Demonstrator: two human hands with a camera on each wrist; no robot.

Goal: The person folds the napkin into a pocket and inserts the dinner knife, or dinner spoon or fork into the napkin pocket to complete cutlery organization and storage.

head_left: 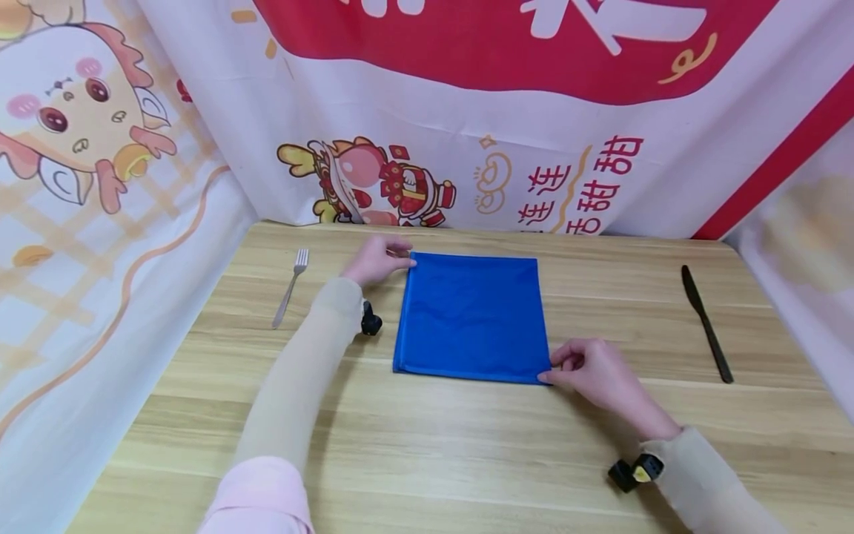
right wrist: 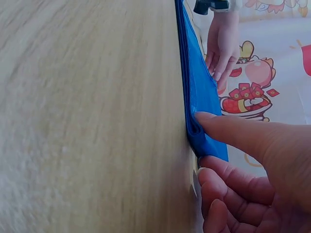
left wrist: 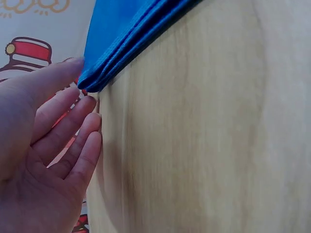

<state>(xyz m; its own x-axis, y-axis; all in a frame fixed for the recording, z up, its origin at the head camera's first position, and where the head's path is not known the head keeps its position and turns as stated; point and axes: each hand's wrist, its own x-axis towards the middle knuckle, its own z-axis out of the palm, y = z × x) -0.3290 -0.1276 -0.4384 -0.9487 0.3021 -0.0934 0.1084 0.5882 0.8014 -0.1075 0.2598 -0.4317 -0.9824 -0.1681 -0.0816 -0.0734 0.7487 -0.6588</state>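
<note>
A blue cloth [head_left: 475, 315], folded into a flat square of several layers, lies on the wooden table. At its far left corner, my left hand [head_left: 376, 259] touches the cloth with the thumb. The left wrist view shows that hand's [left wrist: 48, 126] other fingers loosely extended beside the corner. My right hand [head_left: 597, 371] is at the near right corner. In the right wrist view, the right thumb [right wrist: 233, 131] lies on the folded layers and the index finger is against the edge, pinching the corner; the other fingers are curled.
On the left of the table [head_left: 427, 460] lies a silver fork [head_left: 287, 297]. A black table knife [head_left: 707, 324] is at the right. Behind the table's far edge hangs a printed white and red curtain [head_left: 414, 96], with more printed fabric along the left side.
</note>
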